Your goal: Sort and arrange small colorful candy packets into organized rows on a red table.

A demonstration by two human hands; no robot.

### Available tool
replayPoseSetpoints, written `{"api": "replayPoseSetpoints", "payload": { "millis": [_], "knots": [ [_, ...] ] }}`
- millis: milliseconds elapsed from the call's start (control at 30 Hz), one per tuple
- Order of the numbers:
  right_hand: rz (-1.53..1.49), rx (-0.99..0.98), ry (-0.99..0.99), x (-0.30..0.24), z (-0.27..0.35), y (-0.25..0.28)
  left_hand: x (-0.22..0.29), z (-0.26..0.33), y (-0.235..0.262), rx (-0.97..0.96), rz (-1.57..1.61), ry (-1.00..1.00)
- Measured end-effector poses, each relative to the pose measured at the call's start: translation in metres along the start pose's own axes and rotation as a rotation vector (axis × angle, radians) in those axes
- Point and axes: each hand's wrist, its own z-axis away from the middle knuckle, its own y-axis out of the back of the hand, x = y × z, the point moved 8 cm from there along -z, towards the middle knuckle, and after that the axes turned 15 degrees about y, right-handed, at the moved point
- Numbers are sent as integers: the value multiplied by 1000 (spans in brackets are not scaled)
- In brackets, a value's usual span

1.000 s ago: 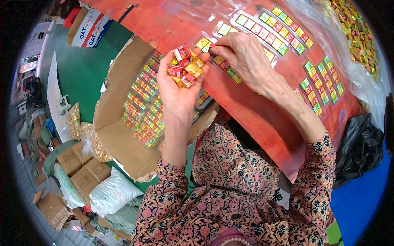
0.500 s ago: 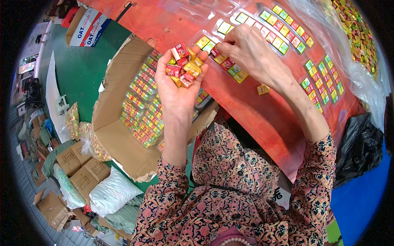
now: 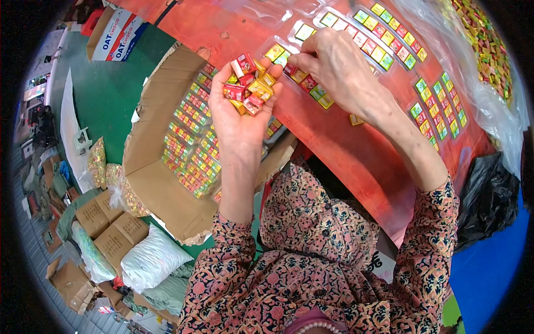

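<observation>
My left hand (image 3: 240, 125) is palm up with its fingers curled round a heap of small red and yellow boxes (image 3: 253, 89). Over the red table, my right hand (image 3: 339, 69) is closed, thumb and fingertips together; whatever they hold is hidden. Its fingertips are at a clear plastic tray (image 3: 276, 45) holding a row of green, yellow and red boxes (image 3: 307, 83), partly covered by the hand. A single yellow box (image 3: 356, 119) lies on the table below my right wrist. Farther back are more filled clear trays (image 3: 382, 55).
An open cardboard carton (image 3: 146, 119) at the left holds many filled trays. More filled strips (image 3: 428, 106) lie on the table's right side, beside a clear bag of loose boxes (image 3: 489, 55). A black plastic bag (image 3: 486, 195) hangs at the right edge.
My right hand has shifted slightly up and left along the tray, its fingers still together. My left hand stays nearly in place with the same heap of boxes.
</observation>
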Motion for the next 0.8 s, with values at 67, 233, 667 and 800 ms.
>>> {"api": "replayPoseSetpoints", "payload": {
  "millis": [67,233,667,800],
  "knots": [
    [-91,46,-29,3,3,-1,1,1,0,24,-3,-28],
    [-153,143,-69,8,9,-2,2,2,1,18,-5,-26],
    [-156,103,19,2,11,-7,-1,3,-3,-21,13,-12],
    [-85,31,75,-2,10,-10,0,3,-2,15,2,-48]
  ]
}}
